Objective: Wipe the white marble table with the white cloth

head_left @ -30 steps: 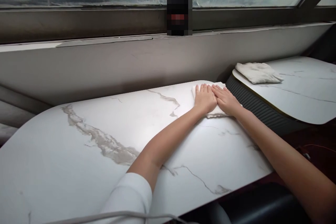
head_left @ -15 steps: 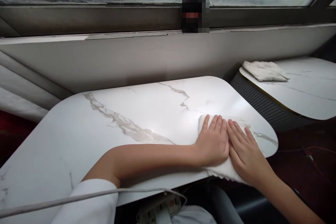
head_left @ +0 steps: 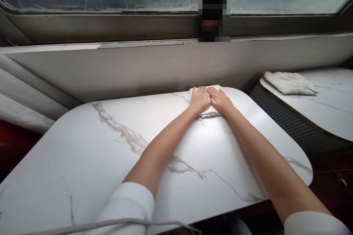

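Note:
A folded white cloth (head_left: 210, 111) lies flat at the far edge of the white marble-patterned table (head_left: 116, 169). My left hand (head_left: 200, 100) rests palm down on the cloth, its fingers stretched out toward the wall. Beside it and touching it, my right hand (head_left: 220, 100) presses on the same cloth, also with straight fingers. The cloth's middle is hidden under both hands. Both of my arms reach forward across the tabletop.
On a second marble-patterned table (head_left: 335, 108) at the right lies another folded white cloth (head_left: 291, 83). A pale wall (head_left: 132, 69) and a window ledge stand behind the tables. A grey cable (head_left: 129, 221) crosses the near left.
Both hands and the cloth have moved from the table's near right edge to its far edge, away from me and leftward. My arms are now stretched out. The view has shifted slightly.

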Demonstrator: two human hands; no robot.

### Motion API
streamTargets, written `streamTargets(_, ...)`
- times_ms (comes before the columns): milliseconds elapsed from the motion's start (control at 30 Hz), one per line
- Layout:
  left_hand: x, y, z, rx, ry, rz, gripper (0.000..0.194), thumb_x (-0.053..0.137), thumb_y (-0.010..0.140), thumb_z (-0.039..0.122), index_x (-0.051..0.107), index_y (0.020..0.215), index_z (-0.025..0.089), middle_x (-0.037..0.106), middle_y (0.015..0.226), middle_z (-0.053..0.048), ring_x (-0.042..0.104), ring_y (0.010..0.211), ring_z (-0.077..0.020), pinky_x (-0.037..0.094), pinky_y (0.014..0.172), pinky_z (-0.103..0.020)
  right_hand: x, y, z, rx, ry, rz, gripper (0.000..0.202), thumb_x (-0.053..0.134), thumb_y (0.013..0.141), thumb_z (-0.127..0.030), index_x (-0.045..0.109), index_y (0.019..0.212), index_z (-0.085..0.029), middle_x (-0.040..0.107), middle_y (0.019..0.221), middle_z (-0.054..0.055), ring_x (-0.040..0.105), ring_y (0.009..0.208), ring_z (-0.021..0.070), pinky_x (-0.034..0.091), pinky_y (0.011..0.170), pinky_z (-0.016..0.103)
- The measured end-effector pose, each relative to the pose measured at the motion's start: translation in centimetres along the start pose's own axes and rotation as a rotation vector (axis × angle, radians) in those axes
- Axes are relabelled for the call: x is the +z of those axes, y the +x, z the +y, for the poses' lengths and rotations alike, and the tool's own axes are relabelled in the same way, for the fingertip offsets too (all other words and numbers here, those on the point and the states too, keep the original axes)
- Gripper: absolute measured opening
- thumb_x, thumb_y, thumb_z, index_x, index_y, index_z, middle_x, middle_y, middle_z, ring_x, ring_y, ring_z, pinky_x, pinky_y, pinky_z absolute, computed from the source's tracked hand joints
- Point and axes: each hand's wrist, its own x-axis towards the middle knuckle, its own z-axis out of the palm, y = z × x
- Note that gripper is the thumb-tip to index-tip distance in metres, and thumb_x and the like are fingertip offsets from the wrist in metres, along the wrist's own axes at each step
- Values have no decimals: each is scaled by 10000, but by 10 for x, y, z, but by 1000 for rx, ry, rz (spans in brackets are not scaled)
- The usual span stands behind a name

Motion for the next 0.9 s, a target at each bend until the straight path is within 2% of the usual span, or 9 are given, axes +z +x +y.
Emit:
streamTargets(133, 2, -4, 0, -18, 9, 14, 519, 210, 962, 245, 326, 1415, 21, 329, 1488, -134, 257, 1385, -206, 109, 1155, -417, -1, -2, -2, -2, -16, -13, 542, 242, 903, -189, 369, 1410, -46, 350, 1480, 128, 296, 1374, 220, 229, 1121, 435)
streamTargets(267, -4, -37, 12, 16, 9, 11, 513, 205, 968, 247, 332, 1414, 28, 331, 1486, -139, 255, 1385, -212, 114, 1154, -425, -6, -39, -16, -19, -23, 5, 540, 228, 917, -204, 350, 1422, -58, 339, 1482, 131, 283, 1379, 227, 227, 1122, 451)
streamTargets(367, -17, -87, 26, 82, 9, -1, 512, 197, 972, 248, 329, 1414, 28, 325, 1487, -144, 247, 1388, -220, 121, 1155, -439, -15, -92, -40, -44, -40, 33, 552, 232, 919, -207, 289, 1455, -88, 350, 1476, 131, 282, 1377, 241, 251, 1109, 489)
streamTargets(533, -46, -195, 41, 255, -19, -65, 535, 219, 962, 263, 299, 1424, 5, 282, 1497, -172, 184, 1406, -262, 95, 1154, -487, -38, -195, -102, -139, -90, 72, 630, 267, 904, -186, 94, 1496, -60, 351, 1469, 162, 244, 1387, 268, 271, 1104, 513)
streamTargets(633, -58, -235, 39, 299, -38, -93, 541, 238, 966, 285, 285, 1433, 16, 269, 1504, -158, 144, 1416, -254, 88, 1159, -475, -47, -225, -127, -196, -85, 75, 680, 299, 899, -199, 7, 1500, -73, 312, 1483, 167, 234, 1389, 290, 246, 1105, 550)
streamTargets(733, -60, -236, 27, 238, -70, -109, 538, 220, 982, 305, 279, 1437, 26, 264, 1512, -136, 145, 1418, -221, 98, 1166, -436, -46, -211, -131, -215, -52, 65, 672, 304, 909, -213, 13, 1503, -99, 297, 1493, 159, 209, 1395, 303, 212, 1099, 593)
streamTargets(800, -55, -216, 14, 142, -85, -98, 535, 172, 994, 313, 287, 1434, 32, 278, 1509, -122, 175, 1412, -196, 115, 1166, -416, -39, -182, -126, -234, 5, 49, 629, 286, 923, -224, 76, 1505, -114, 308, 1495, 141, 199, 1401, 277, 227, 1109, 554)
streamTargets(900, -45, -169, -13, 11, -76, -53, 524, 129, 1000, 298, 319, 1425, 59, 323, 1493, -94, 233, 1395, -167, 127, 1164, -401, -23, -122, -120, -176, 69, 20, 564, 259, 933, -238, 228, 1480, -103, 332, 1489, 127, 233, 1395, 243, 238, 1125, 480)
